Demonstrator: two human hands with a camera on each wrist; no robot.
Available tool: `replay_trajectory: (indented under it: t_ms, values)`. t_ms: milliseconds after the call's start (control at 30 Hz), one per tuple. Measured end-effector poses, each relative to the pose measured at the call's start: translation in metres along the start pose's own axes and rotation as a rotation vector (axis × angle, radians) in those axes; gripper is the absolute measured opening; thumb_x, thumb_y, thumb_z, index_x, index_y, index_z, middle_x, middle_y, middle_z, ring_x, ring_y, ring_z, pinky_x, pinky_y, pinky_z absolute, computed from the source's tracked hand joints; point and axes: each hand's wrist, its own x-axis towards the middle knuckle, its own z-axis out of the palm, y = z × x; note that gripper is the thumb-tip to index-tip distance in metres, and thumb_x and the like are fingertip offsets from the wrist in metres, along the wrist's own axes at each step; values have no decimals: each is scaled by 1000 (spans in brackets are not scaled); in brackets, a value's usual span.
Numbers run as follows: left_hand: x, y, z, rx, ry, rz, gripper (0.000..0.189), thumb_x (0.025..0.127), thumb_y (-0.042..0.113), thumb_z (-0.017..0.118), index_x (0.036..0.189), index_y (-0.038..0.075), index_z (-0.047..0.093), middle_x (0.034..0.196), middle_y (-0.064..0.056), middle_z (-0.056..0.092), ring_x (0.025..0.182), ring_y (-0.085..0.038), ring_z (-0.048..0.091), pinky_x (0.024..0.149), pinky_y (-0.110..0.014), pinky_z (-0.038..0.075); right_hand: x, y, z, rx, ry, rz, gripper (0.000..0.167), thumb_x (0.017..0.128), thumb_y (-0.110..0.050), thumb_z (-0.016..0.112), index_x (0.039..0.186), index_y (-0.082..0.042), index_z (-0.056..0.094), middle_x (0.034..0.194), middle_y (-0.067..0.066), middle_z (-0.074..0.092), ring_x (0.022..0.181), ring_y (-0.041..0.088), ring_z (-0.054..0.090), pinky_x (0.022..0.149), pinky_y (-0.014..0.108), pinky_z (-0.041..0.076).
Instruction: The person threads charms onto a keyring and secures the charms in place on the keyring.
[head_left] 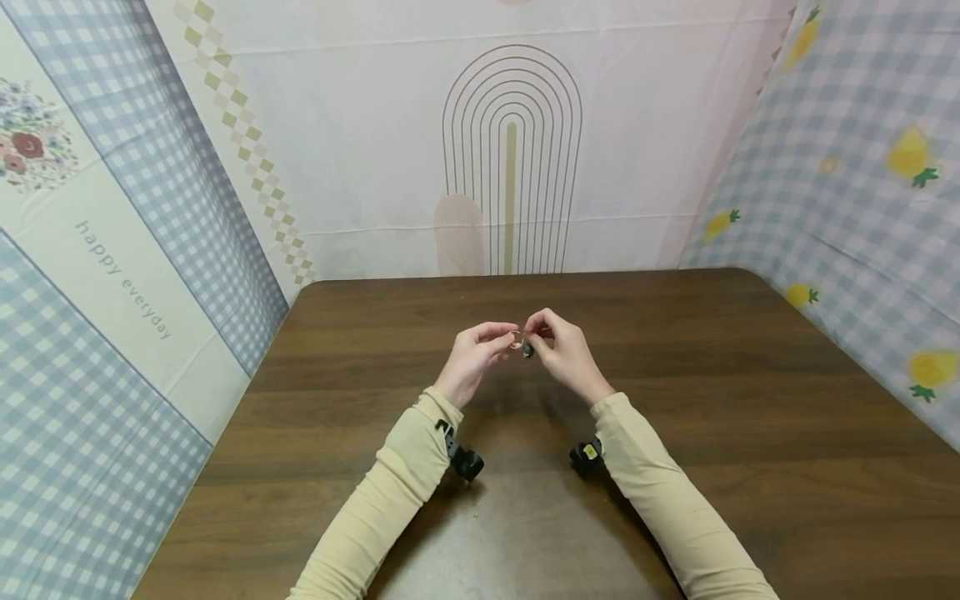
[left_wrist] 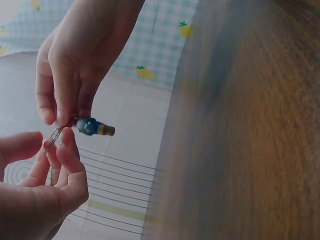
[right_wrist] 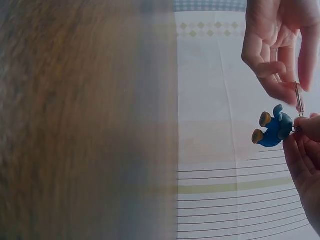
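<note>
Just above the table, both hands meet at a small keychain: a metal split ring (right_wrist: 299, 97) linked to a blue figurine (right_wrist: 272, 132) with yellow-orange feet. My left hand (head_left: 480, 350) holds the ring between thumb and fingers. The fingertips of my right hand (head_left: 564, 348) pinch the short link between ring and figurine. Sideways beside those fingertips sticks the figurine (left_wrist: 90, 127), seen in the left wrist view. Part of the link is hidden by the right fingertips.
The brown wooden table (head_left: 360, 400) spreads beneath both arms. Behind it hangs a pale printed cloth (head_left: 360, 150), with checked cloths at the left and right. Each wrist wears a strapped black camera (head_left: 467, 463).
</note>
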Motion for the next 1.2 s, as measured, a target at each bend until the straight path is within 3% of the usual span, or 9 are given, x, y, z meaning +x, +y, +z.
replay_trajectory:
  t_ms: [167,333,567,867,1033,1200]
  values:
    - [-1,1,3,-4,8,4,32,88,-1,65,120,-4,62,85,1,63,80,-8,65,78,-27,52,0,0,-1,-2,-6,-5,9,89,6,61,96,1,58,92,16,65,89,26,65,84,43,56]
    - [-1,1,2,-31,41,4,27,89,-1,64,117,-5,65,90,-6,69,77,-7,68,75,-25,52,0,0,-1,0,-1,3,8,89,6,61,95,1,58,92,16,65,89,26,65,83,42,57]
    - [2,-2,-3,-34,-19,-19,25,93,3,61,115,-7,66,81,1,71,72,-5,67,65,-19,47,0,0,-1,-2,7,7,8,90,6,61,95,1,58,92,16,65,90,27,65,85,43,56]
    - [1,0,-2,-30,-39,-14,27,98,4,52,119,-7,63,79,1,62,72,-6,60,66,-18,47,0,0,-1,-2,8,-3,8,89,7,61,94,2,58,92,16,66,88,26,65,83,43,56]
    - [1,0,0,3,-54,-14,27,97,9,57,118,-6,64,84,2,65,77,-10,63,69,-20,49,-1,0,-3,10,-18,11,8,90,6,61,96,1,59,92,15,66,87,24,64,82,41,56]
    - [2,-2,1,116,-20,0,24,93,9,63,111,-6,67,78,4,67,73,-8,62,74,-27,52,-2,-1,-4,42,-105,47,7,94,3,56,100,-1,55,91,15,63,84,23,61,76,33,52]
